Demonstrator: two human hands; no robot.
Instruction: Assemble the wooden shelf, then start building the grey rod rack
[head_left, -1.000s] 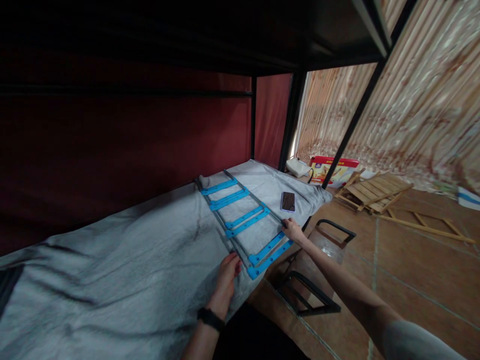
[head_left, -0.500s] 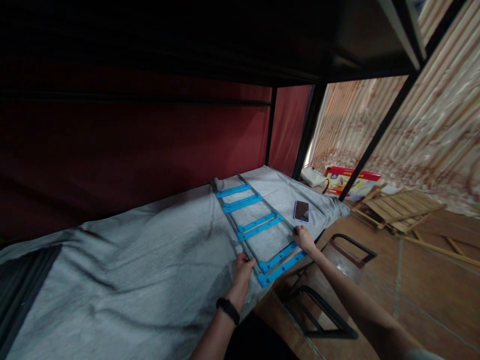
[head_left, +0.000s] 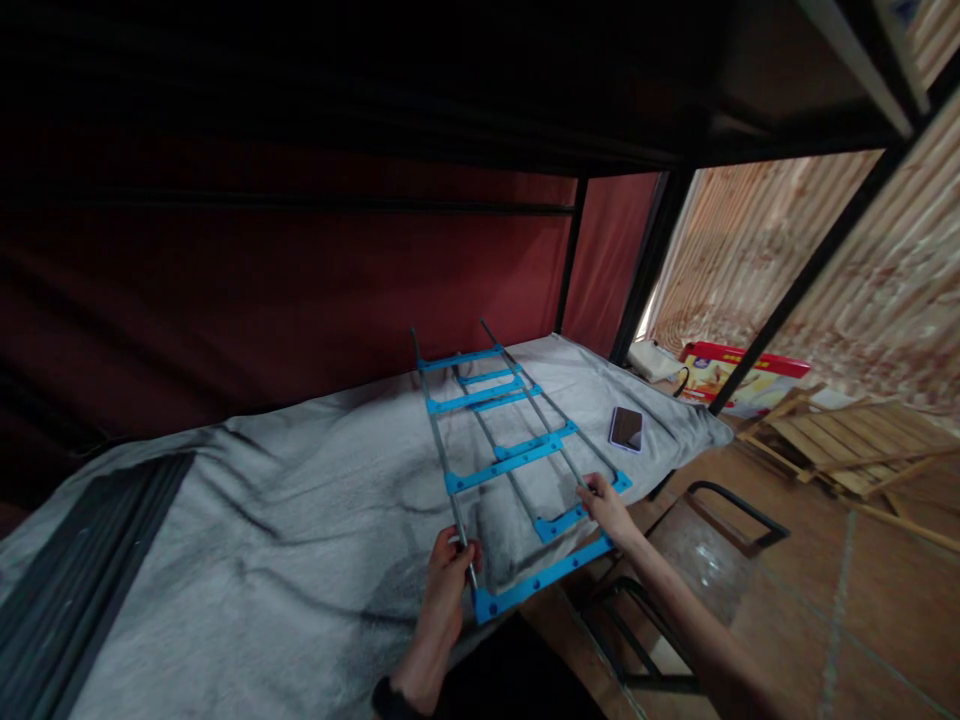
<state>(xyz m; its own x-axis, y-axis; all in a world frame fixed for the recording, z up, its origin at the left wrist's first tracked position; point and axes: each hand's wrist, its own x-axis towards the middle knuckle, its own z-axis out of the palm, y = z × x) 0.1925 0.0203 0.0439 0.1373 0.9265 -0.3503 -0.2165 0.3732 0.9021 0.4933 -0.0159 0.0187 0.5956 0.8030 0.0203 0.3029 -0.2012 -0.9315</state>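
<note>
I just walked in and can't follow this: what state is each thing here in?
Frame of grey rods with blue bars: lifted at the near end, two layers parted.
Left hand: closed on the left rod.
Right hand: gripping the right rod.
Phone: lying flat on the blanket.
Grey blanket: spread, wrinkled.

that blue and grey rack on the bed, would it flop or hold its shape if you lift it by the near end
Probably holds its shape: the rack rests raised off the grey blanket with rods straight, gripped only by the left hand and right hand. Likely light, being thin rods and slim bars. Its two layers may swing apart.
</note>
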